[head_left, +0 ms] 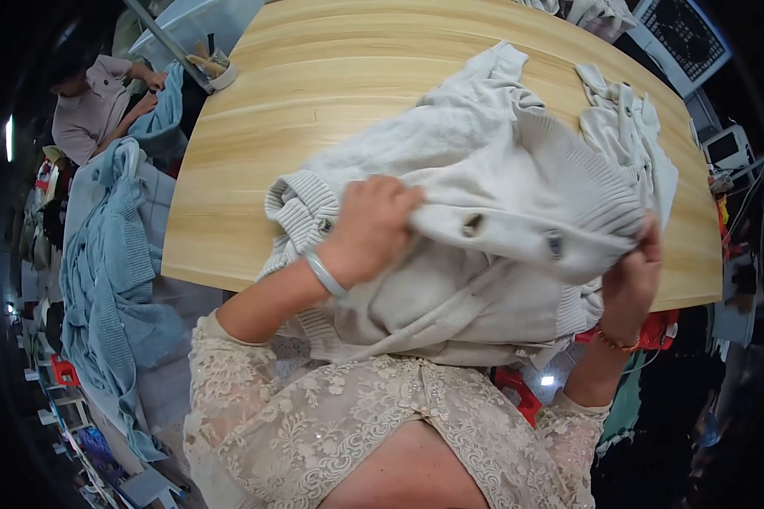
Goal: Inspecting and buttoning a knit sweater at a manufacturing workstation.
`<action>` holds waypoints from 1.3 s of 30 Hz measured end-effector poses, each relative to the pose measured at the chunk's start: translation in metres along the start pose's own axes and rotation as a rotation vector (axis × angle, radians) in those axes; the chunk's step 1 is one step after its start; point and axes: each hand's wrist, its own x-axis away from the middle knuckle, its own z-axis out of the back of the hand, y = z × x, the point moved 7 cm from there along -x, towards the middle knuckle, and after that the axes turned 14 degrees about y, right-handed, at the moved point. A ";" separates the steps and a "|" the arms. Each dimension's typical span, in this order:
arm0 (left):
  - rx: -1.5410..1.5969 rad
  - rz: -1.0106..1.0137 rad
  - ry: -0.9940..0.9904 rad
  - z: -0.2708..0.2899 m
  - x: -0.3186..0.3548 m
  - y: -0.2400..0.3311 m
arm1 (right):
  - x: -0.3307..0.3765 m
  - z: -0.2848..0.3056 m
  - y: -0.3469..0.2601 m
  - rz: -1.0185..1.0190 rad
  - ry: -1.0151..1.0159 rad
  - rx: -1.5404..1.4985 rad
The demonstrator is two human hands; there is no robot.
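A cream knitted cardigan (501,178) with buttons lies bunched on the near half of a light wooden table (331,76) and hangs over its front edge. My left hand (372,229), with a pale bangle on the wrist, grips a fold of the knit near the ribbed hem at the left. My right hand (635,276), wearing a thin red bracelet, clutches the cardigan's right side just below the table edge. Both hands lift the fabric between them.
A light blue knitted garment (106,280) drapes over a stand at the left. Another person in a pink top (93,106) works at the far left. A small cup (216,72) sits at the table's far left corner. Red stools (518,394) stand underneath.
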 end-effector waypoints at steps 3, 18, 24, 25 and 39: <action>0.125 0.191 -0.063 0.007 -0.010 -0.034 | -0.014 0.024 -0.007 0.103 0.039 0.284; 0.466 -0.205 0.101 -0.017 -0.084 0.094 | -0.033 0.026 0.012 0.210 0.127 -0.087; 1.201 -0.527 -0.211 -0.011 -0.148 0.171 | -0.023 -0.015 -0.084 0.553 -0.121 0.091; 1.306 -0.590 -0.347 -0.001 -0.154 0.191 | -0.019 0.024 -0.099 0.516 -0.081 0.065; 0.973 0.069 -0.639 -0.109 -0.145 0.118 | -0.027 0.083 -0.066 -0.052 -0.053 0.956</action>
